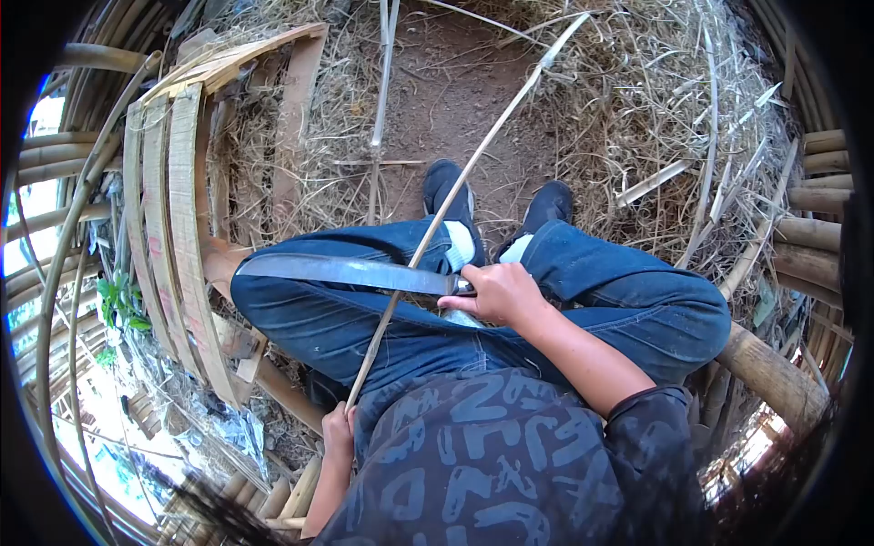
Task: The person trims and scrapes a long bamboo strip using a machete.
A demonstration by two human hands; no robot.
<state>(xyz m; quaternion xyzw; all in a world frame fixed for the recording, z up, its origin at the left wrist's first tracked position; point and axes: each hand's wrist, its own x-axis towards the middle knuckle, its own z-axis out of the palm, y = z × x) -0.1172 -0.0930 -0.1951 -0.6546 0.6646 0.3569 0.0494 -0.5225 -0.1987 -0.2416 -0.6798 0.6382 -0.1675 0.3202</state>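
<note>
My right hand [499,293] is closed around the handle of a machete [346,271], held above my lap. Its long, slightly curved blade points left and crosses over a thin bamboo strip [469,168]. The lower end of that strip is gripped in my closed left hand [339,429], low beside my hip. From there the strip slants up and to the right between my knees, with its far end over the straw. Where the blade crosses, I cannot tell whether it touches the strip.
A wooden slatted frame [182,218] stands to my left. Straw and split bamboo pieces [651,184] litter the ground ahead, around bare soil [442,86]. A thick bamboo pole [769,369] lies by my right knee. Bamboo fencing [810,237] rises on both sides.
</note>
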